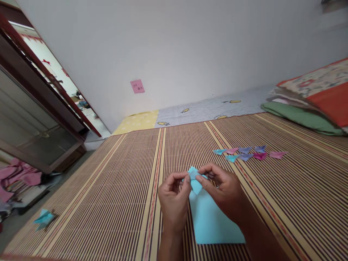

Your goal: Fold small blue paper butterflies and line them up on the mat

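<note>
A small piece of folded light-blue paper [196, 185] is held up between my two hands, its lower point hanging down. My left hand [175, 197] pinches its left side between thumb and forefinger. On the opposite side, my right hand [224, 188] pinches the paper with thumb and fingers. Below them a light-blue sheet [214, 224] lies flat on the striped mat, partly covered by my right hand and forearm. Exact creases in the folded paper are too small to make out.
Several small folded paper shapes [246, 157] lie in two rows at the right. A blue folded paper piece [44, 219] sits near the mat's left edge. Folded bedding [304, 116] is stacked at the far right. A pink note [137, 86] is on the wall.
</note>
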`<state>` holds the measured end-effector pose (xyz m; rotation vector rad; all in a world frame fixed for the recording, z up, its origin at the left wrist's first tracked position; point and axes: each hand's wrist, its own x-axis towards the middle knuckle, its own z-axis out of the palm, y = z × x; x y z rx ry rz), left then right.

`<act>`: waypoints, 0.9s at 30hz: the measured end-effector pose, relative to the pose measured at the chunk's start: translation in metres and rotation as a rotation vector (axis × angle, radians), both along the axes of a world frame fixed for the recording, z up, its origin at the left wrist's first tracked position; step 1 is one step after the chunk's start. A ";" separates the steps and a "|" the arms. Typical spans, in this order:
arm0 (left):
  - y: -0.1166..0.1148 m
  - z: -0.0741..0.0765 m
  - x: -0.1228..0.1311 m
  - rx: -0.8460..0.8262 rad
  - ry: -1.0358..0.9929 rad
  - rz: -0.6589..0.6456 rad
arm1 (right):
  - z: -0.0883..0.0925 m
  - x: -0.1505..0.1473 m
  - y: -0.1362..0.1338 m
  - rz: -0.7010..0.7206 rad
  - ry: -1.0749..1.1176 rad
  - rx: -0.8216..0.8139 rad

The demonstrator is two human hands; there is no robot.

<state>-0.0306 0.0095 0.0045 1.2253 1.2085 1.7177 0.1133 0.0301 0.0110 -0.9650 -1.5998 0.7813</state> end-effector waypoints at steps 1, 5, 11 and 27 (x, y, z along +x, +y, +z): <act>0.000 0.001 0.000 -0.007 -0.016 0.007 | -0.001 0.001 0.000 0.003 0.019 -0.017; 0.002 0.001 0.001 -0.018 -0.030 0.017 | -0.003 -0.001 0.000 0.000 0.063 -0.055; 0.003 -0.003 0.003 -0.022 -0.052 0.036 | -0.004 -0.006 0.001 -0.003 0.098 -0.053; 0.002 -0.005 0.008 -0.016 -0.021 0.065 | -0.010 -0.008 0.004 0.030 0.212 -0.239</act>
